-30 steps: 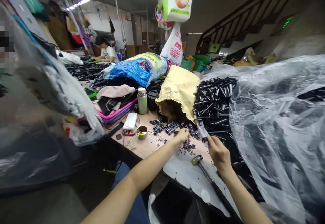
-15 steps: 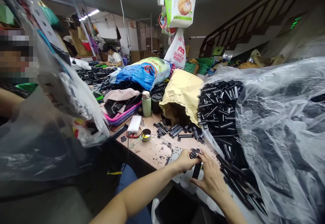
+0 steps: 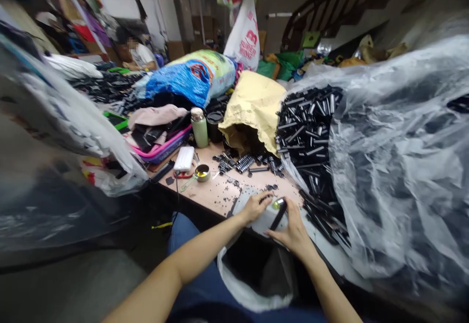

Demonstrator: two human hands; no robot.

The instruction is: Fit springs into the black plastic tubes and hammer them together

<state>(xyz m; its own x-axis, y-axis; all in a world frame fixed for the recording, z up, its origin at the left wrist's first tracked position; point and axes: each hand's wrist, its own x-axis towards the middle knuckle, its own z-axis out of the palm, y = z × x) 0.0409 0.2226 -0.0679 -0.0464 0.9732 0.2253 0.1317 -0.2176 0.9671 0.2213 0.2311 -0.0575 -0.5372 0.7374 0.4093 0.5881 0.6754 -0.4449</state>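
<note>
Our left hand [image 3: 254, 207] and right hand [image 3: 291, 228] meet close together at the table's near edge, forearms extended and converging; fingers on both are curled in a pinching grip.

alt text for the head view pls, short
Two bare hands meet at the near edge of a cluttered workbench: the right hand holds a black tube, the left hand beside it. A heap of black tubes lies behind.
</note>
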